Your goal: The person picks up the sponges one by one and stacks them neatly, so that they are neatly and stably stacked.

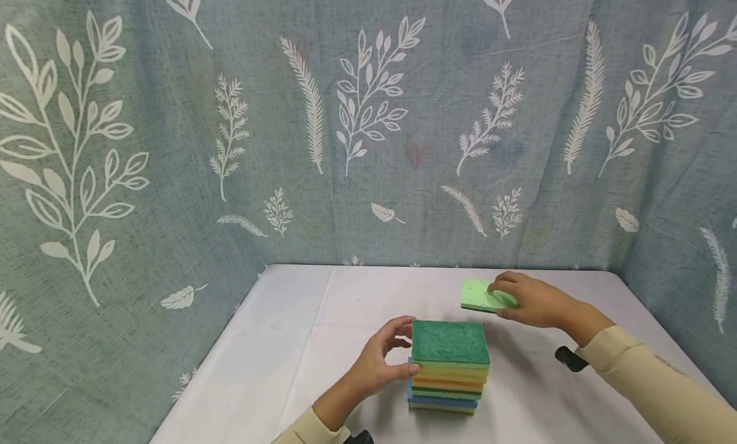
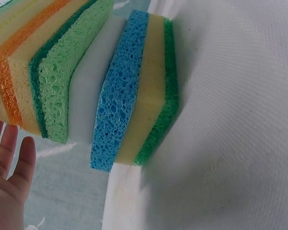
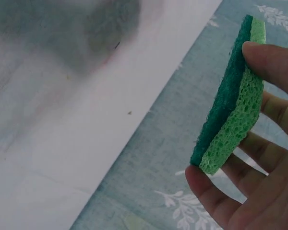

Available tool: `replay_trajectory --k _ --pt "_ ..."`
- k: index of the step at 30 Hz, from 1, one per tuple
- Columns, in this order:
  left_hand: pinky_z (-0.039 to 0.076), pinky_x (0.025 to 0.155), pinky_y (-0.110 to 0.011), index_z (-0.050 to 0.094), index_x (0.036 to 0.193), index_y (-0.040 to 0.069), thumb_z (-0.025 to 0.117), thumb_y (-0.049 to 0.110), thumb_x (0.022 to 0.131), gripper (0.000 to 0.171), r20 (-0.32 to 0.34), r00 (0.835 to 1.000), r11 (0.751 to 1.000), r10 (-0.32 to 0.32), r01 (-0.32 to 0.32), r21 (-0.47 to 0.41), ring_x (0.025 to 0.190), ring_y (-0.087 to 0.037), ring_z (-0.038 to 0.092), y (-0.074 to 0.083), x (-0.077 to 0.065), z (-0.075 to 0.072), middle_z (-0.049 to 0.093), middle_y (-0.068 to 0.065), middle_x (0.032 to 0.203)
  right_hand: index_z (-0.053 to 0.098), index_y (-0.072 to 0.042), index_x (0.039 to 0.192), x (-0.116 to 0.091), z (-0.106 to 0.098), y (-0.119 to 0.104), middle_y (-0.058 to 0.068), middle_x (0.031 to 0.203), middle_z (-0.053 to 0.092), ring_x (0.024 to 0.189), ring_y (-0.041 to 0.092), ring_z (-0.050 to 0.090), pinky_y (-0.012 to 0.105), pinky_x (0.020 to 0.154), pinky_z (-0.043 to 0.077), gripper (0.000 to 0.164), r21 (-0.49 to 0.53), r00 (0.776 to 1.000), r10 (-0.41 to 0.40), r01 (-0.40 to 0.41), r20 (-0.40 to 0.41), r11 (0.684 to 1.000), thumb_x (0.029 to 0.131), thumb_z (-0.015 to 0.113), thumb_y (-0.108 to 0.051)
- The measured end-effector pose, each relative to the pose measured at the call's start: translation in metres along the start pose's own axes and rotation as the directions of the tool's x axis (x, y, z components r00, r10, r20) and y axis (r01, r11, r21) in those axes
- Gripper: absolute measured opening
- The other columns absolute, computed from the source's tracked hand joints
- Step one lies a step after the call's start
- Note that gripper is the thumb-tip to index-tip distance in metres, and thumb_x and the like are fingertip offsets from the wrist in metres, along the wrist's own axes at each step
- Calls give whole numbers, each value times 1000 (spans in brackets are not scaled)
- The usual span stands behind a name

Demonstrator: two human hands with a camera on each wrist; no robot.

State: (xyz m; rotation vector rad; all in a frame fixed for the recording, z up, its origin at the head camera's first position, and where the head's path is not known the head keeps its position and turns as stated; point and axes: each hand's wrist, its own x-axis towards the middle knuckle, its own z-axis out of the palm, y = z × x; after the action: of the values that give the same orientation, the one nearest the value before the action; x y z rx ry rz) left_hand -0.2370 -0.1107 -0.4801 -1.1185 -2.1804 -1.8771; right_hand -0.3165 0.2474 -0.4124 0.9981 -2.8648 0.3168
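Note:
A stack of several sponges [image 1: 449, 383] stands on the white table, with a dark green scouring face [image 1: 450, 343] on top. My left hand [image 1: 377, 361] is at the stack's left side, fingers spread, thumb tip at its front left corner. In the left wrist view the fingertips [image 2: 26, 148] come right up to the upper layers, beside a light green sponge [image 2: 62, 91]; a blue layer [image 2: 119, 96] sits lower. Beyond the stack to the right, my right hand [image 1: 530, 300] grips a light green sponge [image 3: 235, 120] by its edges, its dark green scouring side facing down.
The table [image 1: 288, 341] has a white cover. A grey-green curtain [image 1: 368, 124] with white leaf prints hangs behind it and along both sides. Dark wrist devices [image 1: 571, 359] sit at both sleeves.

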Motion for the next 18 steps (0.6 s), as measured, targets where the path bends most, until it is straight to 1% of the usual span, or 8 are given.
replay_trajectory --k 4,6,11,14,18 --pt "47 93 -49 44 142 19 75 27 84 67 -1 1000 1000 10 -10 7 111 -24 54 -2 -1 0 59 -8 118 59 -20 129 -4 -3 0 8 132 52 117 30 54 53 90 47 46 -8 1000 -2 2 -2 1000 89 69 -39" --pt "47 93 -50 44 142 19 76 27 84 66 -1 1000 1000 5 -5 7 112 -24 54 -3 -1 0 59 -7 118 60 -20 129 -6 -5 -1 8 131 52 116 30 54 53 90 47 46 -1 1000 -4 4 -7 1000 89 69 -40" --pt "45 93 -56 45 142 21 76 27 83 66 5 1000 1000 -19 19 0 113 -24 53 0 -1 0 58 -7 119 60 -19 129 -11 -12 -8 7 131 52 114 30 55 52 88 48 46 -2 1000 -17 17 -20 1000 90 69 -40" --pt "44 93 -58 45 141 22 76 27 83 67 4 1000 1000 -29 29 -4 114 -23 53 0 -1 0 58 -6 120 60 -19 128 -13 -19 -12 5 130 53 113 28 56 51 87 49 45 -14 999 -32 31 -44 999 89 69 -39" --pt "45 93 -56 44 142 21 76 28 83 67 1 1000 1000 -14 14 2 113 -23 53 -1 -1 -1 58 -6 120 61 -17 127 -16 -29 -19 6 129 54 113 29 56 51 87 49 44 -9 995 -48 47 -82 999 89 70 -38"
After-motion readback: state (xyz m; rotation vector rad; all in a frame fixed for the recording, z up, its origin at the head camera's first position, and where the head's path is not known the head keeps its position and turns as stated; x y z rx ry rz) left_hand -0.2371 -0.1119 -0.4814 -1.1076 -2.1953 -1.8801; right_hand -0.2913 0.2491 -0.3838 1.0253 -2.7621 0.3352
